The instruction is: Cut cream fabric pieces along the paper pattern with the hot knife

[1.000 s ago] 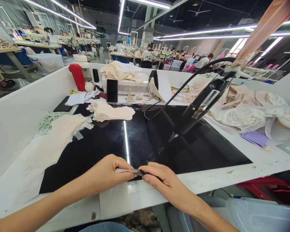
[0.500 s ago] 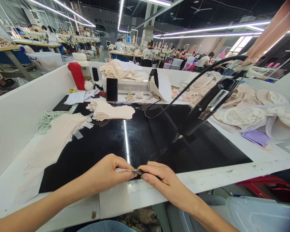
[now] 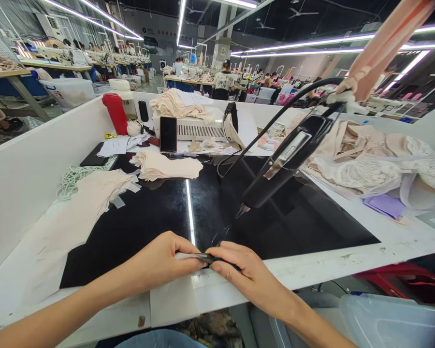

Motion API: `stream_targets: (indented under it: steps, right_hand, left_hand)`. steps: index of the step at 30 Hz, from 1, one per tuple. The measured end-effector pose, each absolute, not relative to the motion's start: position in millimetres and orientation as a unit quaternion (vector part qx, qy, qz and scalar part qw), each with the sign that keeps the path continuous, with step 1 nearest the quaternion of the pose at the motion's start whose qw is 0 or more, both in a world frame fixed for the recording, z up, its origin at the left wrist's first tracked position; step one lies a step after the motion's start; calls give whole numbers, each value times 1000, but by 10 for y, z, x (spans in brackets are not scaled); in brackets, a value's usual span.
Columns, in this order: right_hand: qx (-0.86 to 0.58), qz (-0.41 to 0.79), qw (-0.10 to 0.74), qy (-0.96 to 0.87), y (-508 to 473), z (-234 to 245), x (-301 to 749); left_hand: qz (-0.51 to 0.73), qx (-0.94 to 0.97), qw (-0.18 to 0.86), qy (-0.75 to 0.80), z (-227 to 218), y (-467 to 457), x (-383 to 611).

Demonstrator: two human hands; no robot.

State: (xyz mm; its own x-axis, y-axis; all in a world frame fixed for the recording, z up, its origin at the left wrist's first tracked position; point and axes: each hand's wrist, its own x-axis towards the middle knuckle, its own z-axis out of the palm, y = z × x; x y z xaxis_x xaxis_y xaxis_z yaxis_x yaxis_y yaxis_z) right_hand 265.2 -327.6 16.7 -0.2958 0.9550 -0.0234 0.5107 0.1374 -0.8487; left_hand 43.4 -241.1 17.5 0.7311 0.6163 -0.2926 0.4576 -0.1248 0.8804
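Both my hands meet over the near edge of the black mat (image 3: 137, 232). My left hand (image 3: 166, 256) is closed in a pinch on a small pale piece (image 3: 184, 255), most of it covered by the fingers. From the right, my right hand (image 3: 239, 266) grips a slim pointed metal tool (image 3: 205, 257) with a dark handle; its exact kind is unclear. The tool's tip touches the left fingertips. Beyond the right hand, a black handheld device (image 3: 279, 169) with a pointed metal tip hangs tilted over the mat, tied to a pink fabric strip (image 3: 380, 53).
A stack of beige fabric pieces (image 3: 170, 166) lies on the mat, with more beige pieces (image 3: 83, 208) at the left. A phone (image 3: 168, 134) leans against a white box (image 3: 199, 130). Bras (image 3: 369, 174) are piled at right. White walls (image 3: 39, 154) border the table.
The hanging black device has swung left and slightly toward me, and its pink strip moved with it. My hands have barely moved and keep their grips.
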Motion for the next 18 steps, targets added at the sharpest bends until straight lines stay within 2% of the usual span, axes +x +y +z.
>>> stream_targets:
  steps: [18]
  right_hand:
    - [-512,386,287,-711,-3261,149,2633]
  left_hand:
    - [59,744,560,360,153,-2415,444]
